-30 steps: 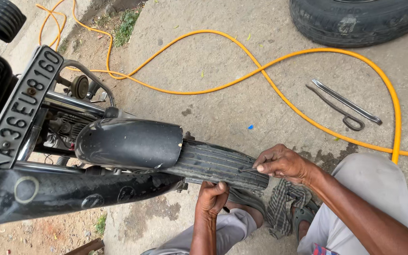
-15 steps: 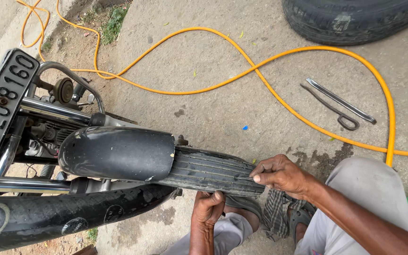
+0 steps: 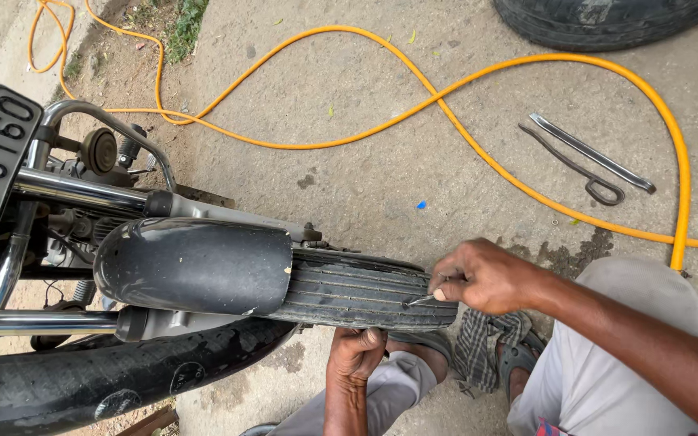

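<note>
Concrete ground, grey and stained, runs under a motorcycle whose front tyre (image 3: 357,289) fills the middle of the view, its ribbed tread facing up. At the tyre's near end the right hand (image 3: 486,276) rests on the tread with its fingers pressed together, pinching a thin metal pick (image 3: 423,299) whose tip touches the rubber. Just below the tyre, the left hand (image 3: 357,354) is curled into a grip against its lower edge; what it holds there is hidden. Over the tyre's far half sits a black mudguard (image 3: 195,266), with chrome forks (image 3: 74,190) beyond that. Below the tyre lies a loose black tube (image 3: 107,379). Well beyond the tyre an orange hose (image 3: 446,105) loops across the ground, two metal levers (image 3: 591,161) lie beside the hose, and a second tyre (image 3: 599,20) lies at the upper edge.
</note>
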